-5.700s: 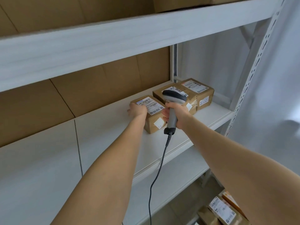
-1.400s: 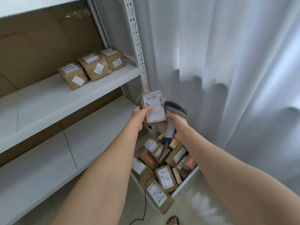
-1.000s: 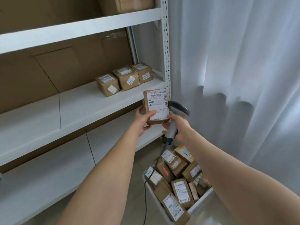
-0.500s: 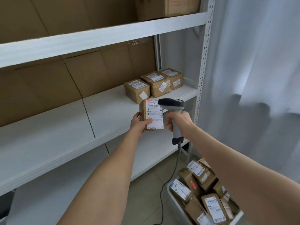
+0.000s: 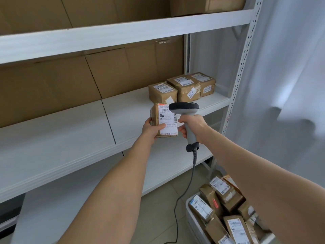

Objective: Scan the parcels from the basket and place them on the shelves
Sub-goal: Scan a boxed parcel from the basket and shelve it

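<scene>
My left hand grips a brown parcel with a white label, held upright in front of the middle shelf. My right hand grips the handle of a grey barcode scanner, whose head sits just right of the parcel's label and covers its top right corner. Three labelled parcels stand in a row at the right end of the middle shelf. The white basket at the bottom right holds several more parcels.
The scanner's cable hangs down to the tiled floor. Brown cardboard lines the back of the rack. A perforated white upright marks the rack's right end, with a white curtain beyond. A lower shelf sits under the middle one.
The view has swung from the basket up toward the shelves. The held parcel and scanner moved left and closer to the middle shelf, and the scanner's head now overlaps the label.
</scene>
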Demonstrator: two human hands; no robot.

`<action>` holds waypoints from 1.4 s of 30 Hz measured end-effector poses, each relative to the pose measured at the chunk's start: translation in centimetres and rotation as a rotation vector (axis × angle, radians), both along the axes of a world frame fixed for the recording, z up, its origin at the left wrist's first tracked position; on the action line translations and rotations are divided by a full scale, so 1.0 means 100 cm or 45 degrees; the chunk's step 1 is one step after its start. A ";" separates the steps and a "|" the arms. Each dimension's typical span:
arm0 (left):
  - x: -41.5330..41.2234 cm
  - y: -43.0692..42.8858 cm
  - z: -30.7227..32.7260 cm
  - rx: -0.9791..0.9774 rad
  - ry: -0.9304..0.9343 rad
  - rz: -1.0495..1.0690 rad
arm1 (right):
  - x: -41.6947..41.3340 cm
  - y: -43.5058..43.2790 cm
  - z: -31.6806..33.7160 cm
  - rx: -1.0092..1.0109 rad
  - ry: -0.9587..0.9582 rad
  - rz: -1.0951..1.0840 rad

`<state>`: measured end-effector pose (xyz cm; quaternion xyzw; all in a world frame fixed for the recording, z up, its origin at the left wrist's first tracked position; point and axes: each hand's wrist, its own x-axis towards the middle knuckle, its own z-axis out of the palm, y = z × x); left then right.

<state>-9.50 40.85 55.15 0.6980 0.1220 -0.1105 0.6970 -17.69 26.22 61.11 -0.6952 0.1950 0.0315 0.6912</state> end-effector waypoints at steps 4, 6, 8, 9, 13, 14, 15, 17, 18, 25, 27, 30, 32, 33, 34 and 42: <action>0.000 0.002 0.001 0.003 0.005 0.024 | 0.002 0.002 0.005 -0.015 0.027 0.039; 0.000 0.004 0.001 -0.003 -0.002 0.029 | 0.002 0.001 0.007 0.000 0.040 0.054; 0.000 0.005 0.002 -0.023 -0.004 0.037 | 0.003 0.001 0.008 0.007 0.048 0.079; 0.000 0.005 0.003 -0.027 -0.003 0.042 | 0.003 0.001 0.008 0.009 0.052 0.091; -0.002 0.005 0.005 -0.031 -0.001 0.060 | 0.004 0.002 0.010 -0.001 0.075 0.111; -0.002 0.005 0.005 -0.028 0.002 0.061 | 0.004 0.002 0.010 -0.001 0.075 0.112; -0.002 0.006 0.005 -0.021 0.007 0.061 | 0.004 0.002 0.011 -0.004 0.073 0.113; -0.002 0.007 0.006 -0.010 0.012 0.068 | 0.004 0.001 0.014 0.000 0.064 0.115; -0.002 0.007 0.008 -0.005 0.015 0.071 | 0.004 0.001 0.015 0.010 0.055 0.117; 0.001 0.009 0.013 0.062 0.035 0.088 | 0.004 -0.002 0.019 0.028 0.040 0.164; 0.003 0.010 0.013 0.072 0.041 0.091 | 0.005 -0.003 0.021 0.026 0.031 0.172; 0.005 0.009 0.014 0.101 0.040 0.092 | 0.007 -0.006 0.023 0.013 0.016 0.182; 0.006 0.008 0.014 0.113 0.042 0.094 | 0.008 -0.008 0.024 0.016 0.021 0.191; 0.006 0.008 0.015 0.113 0.043 0.096 | 0.009 -0.009 0.025 0.021 0.027 0.194; 0.007 0.007 0.015 0.113 0.045 0.099 | 0.010 -0.010 0.026 0.020 0.033 0.198; 0.010 -0.001 0.022 0.137 0.039 0.137 | 0.024 -0.019 0.027 0.029 -0.003 0.217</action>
